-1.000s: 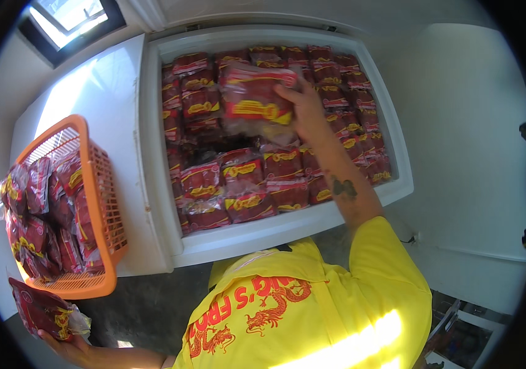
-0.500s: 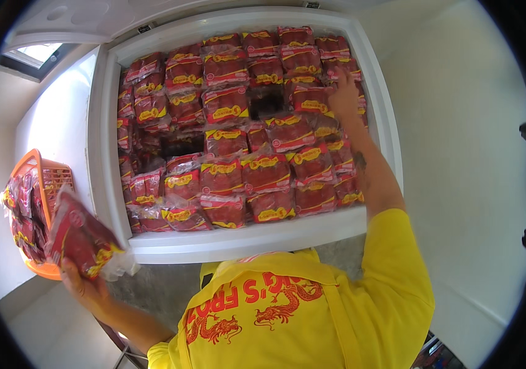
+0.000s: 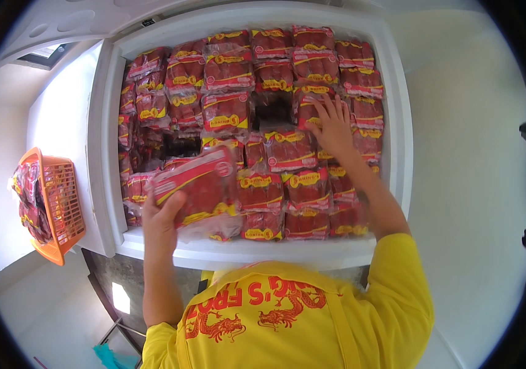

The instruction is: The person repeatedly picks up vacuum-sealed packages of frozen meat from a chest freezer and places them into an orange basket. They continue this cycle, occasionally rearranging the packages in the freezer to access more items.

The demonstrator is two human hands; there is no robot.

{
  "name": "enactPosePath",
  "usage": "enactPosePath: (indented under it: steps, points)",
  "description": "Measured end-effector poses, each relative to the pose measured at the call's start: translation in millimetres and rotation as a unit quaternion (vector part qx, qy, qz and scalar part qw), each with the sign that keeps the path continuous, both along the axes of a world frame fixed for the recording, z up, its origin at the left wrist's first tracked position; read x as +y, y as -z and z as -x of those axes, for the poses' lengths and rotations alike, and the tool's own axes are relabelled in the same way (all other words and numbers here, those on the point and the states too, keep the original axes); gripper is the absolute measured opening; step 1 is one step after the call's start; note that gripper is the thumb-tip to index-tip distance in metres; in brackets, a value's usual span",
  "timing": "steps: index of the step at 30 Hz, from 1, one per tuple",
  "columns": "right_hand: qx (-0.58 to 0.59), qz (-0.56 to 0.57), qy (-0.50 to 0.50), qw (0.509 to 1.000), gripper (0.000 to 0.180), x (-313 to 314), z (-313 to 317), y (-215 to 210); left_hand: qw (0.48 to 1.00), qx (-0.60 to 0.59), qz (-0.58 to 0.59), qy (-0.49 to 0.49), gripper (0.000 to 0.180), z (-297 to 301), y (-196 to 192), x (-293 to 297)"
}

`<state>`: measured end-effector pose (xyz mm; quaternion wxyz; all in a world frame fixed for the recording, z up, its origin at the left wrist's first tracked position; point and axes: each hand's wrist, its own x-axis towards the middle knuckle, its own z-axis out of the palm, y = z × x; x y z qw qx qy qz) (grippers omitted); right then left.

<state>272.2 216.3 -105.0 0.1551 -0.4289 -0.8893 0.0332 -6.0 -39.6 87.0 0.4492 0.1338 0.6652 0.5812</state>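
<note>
My left hand [image 3: 163, 224] grips a flat, clear plastic pack of dark red food [image 3: 198, 187] by its left side, thumb on top. The pack has pink and yellow print and hangs tilted over the front left of a white chest freezer [image 3: 400, 154]. Similar packs fill the freezer in rows. My right hand [image 3: 333, 129] lies with spread fingers on a pack [image 3: 307, 109] right of the middle, holding nothing. Just left of that pack is a dark gap [image 3: 273, 111] between the rows. Another gap [image 3: 183, 146] shows farther left. The held pack hides some packs beneath it.
An orange plastic basket [image 3: 66, 197] with more red packs stands left of the freezer. The raised lid [image 3: 90, 18] is at the far left. A pale wall [image 3: 466, 172] runs along the right side. Something turquoise [image 3: 112, 355] lies at the lower left.
My left hand has carried the pack from beside the basket rightward over the freezer. My right hand has moved from the far right packs nearer to the middle and spread its fingers.
</note>
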Motion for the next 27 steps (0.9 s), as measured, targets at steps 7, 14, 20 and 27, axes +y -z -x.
enactPosePath:
  steps: [7, 14, 20, 27]
  points:
    - [0.578, 0.622, 0.037, 0.526, 0.059, -22.2, 35.7, -70.8, 0.987, -0.049, -0.036, 0.146, 0.063, -35.9, 57.0, 152.0]
    - [0.333, 0.372, 0.131, 0.857, 0.070, 72.9, 12.6, -69.4, 0.960, 0.078, 0.014, 0.270, 0.081, -69.5, 110.4, 240.3]
    - [-0.023, 0.027, 0.130, 0.991, 0.086, 66.1, 25.7, -1.2, 0.947, 0.089, 0.096, 0.294, 0.078, -62.0, 157.3, 173.0]
    - [-0.031, 0.056, 0.104, 0.993, 0.080, 72.3, 19.4, 24.9, 0.940, 0.103, 0.103, 0.308, 0.064, -31.2, 140.9, 73.0]
